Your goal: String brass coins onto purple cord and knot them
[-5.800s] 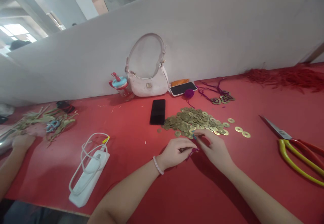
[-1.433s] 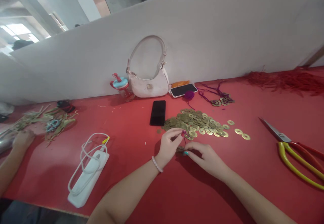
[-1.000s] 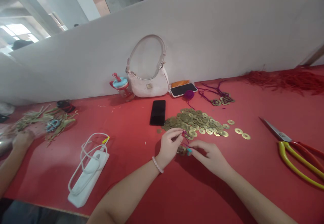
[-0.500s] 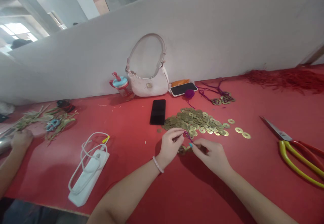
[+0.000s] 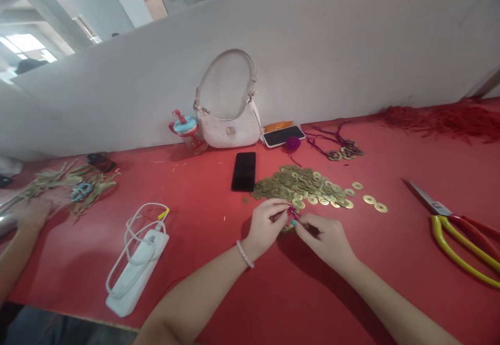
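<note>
L hand (image 5: 267, 228), pale bead bracelet (image 5: 245, 254) at wrist, has thumb + forefinger pressed tog. on a knotted bit of purple cord (image 5: 294, 211); R hand (image 5: 326, 238) meets it from the other side, thumb w/ blue nail & forefinger close tog. at the cord, but can't tell if they pinch cord or coin. Few strung coins (image 5: 288, 228) sit just under the grip, btwn the hands, partly hidden by fingers. Big coin pile (image 5: 300, 183) is just beyond the grip, w/ a few loose coins (image 5: 369, 199) off to its R. Black phone (image 5: 244, 171) lies beyond L hand, near the pile's L end. Further back from grip: purple ball (image 5: 292, 143) by a white-edged phone (image 5: 284, 136), then corded coins (image 5: 349, 151) to the R of those. Handbag (image 5: 228, 129) stands upright at back, L of grip, cup (image 5: 187, 129) beside it. Scissors (image 5: 441, 209), yellow & red handles, lie well R of grip; red fibres (image 5: 441, 119) far back R. Power strip (image 5: 136, 277) w/ white cable is well L of grip, co-worker's hand (image 5: 33, 215) farther L by dry straw-like strips (image 5: 58, 183), all on red table (image 5: 242, 303)
</note>
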The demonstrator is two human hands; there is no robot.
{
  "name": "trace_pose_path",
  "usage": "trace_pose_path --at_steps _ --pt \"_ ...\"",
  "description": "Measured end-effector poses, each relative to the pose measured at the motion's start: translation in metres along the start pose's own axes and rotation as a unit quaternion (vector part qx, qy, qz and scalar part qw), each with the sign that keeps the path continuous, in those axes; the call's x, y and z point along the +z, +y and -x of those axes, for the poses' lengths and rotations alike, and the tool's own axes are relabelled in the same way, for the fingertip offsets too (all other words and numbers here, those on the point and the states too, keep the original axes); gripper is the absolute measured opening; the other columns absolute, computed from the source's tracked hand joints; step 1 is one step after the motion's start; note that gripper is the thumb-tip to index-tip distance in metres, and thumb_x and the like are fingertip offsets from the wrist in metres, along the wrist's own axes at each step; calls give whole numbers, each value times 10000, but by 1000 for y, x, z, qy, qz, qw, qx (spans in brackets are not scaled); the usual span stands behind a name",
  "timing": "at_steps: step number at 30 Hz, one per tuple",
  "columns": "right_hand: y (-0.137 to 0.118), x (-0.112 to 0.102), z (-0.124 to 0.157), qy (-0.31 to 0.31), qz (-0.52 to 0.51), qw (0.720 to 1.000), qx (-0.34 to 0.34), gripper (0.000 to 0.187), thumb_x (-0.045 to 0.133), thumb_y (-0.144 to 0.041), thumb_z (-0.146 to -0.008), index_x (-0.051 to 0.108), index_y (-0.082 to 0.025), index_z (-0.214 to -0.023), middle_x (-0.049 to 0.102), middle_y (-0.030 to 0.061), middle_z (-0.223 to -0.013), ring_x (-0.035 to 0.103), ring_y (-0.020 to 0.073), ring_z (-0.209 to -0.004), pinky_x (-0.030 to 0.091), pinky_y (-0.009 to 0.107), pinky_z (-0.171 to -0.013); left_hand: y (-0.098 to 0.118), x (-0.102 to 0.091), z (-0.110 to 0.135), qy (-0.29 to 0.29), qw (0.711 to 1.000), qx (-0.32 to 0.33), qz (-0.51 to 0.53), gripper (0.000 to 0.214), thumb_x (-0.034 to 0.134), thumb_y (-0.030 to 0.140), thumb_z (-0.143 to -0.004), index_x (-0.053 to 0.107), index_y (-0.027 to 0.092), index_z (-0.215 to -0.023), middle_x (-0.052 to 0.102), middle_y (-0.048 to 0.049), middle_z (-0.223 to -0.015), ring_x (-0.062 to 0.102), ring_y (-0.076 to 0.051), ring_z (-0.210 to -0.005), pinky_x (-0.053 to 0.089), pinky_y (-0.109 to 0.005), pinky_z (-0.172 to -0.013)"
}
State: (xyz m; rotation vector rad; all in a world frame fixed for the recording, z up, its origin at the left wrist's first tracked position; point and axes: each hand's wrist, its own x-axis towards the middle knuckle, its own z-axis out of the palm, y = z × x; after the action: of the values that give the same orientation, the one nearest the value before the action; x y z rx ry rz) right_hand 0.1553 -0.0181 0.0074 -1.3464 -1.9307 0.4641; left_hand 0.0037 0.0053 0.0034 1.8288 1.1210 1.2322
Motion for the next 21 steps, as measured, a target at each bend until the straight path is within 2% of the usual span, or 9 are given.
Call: trace_pose_path --at_steps 6,10,15,21 --pt "-1 -3 -2 -18 -7 1000 21 282 437 -322 -796 505 -191 -556 467 -26 -460 411 95 -426 337 198 -438 6 1 1 -34 999 14 1 169 523 130 -776 682 169 -815 669 -73 -903 612 -164 -828 508 -293 -756" --pt "-2 -5 -3 2 -17 999 37 235 463 -339 -787 550 -201 -618 501 -18 -489 435 106 -442 359 213 -444 7 1 1 -40 999 16 0 175 529 119 -769 683 181 -826 669 -66 -911 611 -162 -828 510 -291 -745" --pt "-2 -4 -4 23 -47 996 66 196 491 -327 -779 533 -207 -629 567 4 -594 509 131 -538 416 234 -516 5 0 2 -40 999 20 0 178 537 105 -765 684 173 -838 668 -65 -909 607 -158 -832 503 -281 -757" --pt "4 0 -3 13 -143 981 129 144 534 -324 -760 534 -205 -841 602 -9 -626 560 132 -584 451 222 -557 5 0 2 -44 999 19 -4 165 544 123 -771 689 169 -834 670 -66 -898 609 -157 -823 501 -283 -767"
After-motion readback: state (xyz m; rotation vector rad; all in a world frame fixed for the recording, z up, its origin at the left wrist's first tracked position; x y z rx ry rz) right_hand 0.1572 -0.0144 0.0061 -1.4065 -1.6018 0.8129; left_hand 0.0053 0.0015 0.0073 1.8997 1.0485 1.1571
